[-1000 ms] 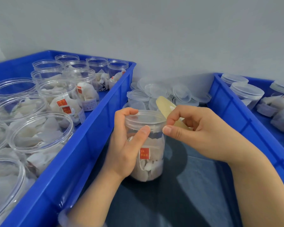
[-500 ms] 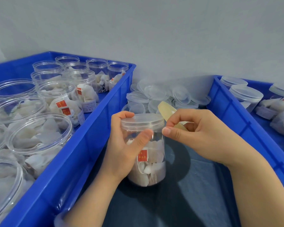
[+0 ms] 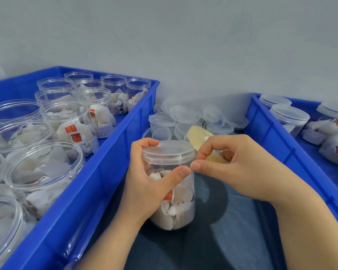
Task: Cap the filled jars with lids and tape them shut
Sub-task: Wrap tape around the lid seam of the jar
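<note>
A clear plastic jar (image 3: 176, 207) filled with white tea bags stands on the dark table, a clear lid (image 3: 169, 150) on top. My left hand (image 3: 150, 178) grips the jar's upper part, thumb across the front just under the lid. My right hand (image 3: 230, 164) holds a yellowish roll of tape (image 3: 198, 137) beside the lid's right edge, with the thumb tip next to my left thumb at the jar's rim. The tape's free end is too clear to make out.
A blue crate (image 3: 113, 172) on the left holds several open filled jars (image 3: 66, 121). A pile of loose clear lids (image 3: 185, 115) lies behind the jar. A second blue crate (image 3: 265, 133) on the right holds capped jars (image 3: 289, 117). A grey wall stands behind.
The jar has shifted slightly lower and closer in view. My right hand with the tape has come down so its thumb now meets my left thumb below the lid.
</note>
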A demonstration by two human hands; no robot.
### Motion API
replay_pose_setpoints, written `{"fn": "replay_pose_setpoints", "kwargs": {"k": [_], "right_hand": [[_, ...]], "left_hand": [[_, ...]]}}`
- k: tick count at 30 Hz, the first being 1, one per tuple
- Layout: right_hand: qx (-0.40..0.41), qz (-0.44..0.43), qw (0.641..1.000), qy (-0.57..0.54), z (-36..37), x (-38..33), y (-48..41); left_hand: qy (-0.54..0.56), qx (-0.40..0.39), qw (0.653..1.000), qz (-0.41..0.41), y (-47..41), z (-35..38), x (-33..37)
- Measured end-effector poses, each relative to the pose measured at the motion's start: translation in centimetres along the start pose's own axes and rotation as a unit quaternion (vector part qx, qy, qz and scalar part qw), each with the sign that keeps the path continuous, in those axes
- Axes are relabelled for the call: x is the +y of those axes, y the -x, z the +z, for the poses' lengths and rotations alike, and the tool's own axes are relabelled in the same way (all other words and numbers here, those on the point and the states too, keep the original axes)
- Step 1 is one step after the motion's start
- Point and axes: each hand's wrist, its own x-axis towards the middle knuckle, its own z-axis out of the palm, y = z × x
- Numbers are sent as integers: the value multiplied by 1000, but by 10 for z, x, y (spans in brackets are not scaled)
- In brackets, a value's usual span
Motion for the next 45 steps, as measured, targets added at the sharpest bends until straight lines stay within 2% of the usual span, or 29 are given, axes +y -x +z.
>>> {"fn": "replay_pose_setpoints", "kwargs": {"k": [12, 26, 37, 45], "right_hand": [[-1, 9, 1000, 9, 0, -3, 0], [-8, 78, 994, 72, 1, -2, 1], [3, 122, 988, 92, -1, -1, 3], [-42, 118, 992, -6, -4, 11, -1]], "left_hand": [[3, 7, 1000, 5, 1, 1, 1], [41, 16, 999, -9, -4, -4, 0], [91, -31, 995, -24, -1, -4, -1], [176, -98, 975, -89, 0, -10, -3]]}}
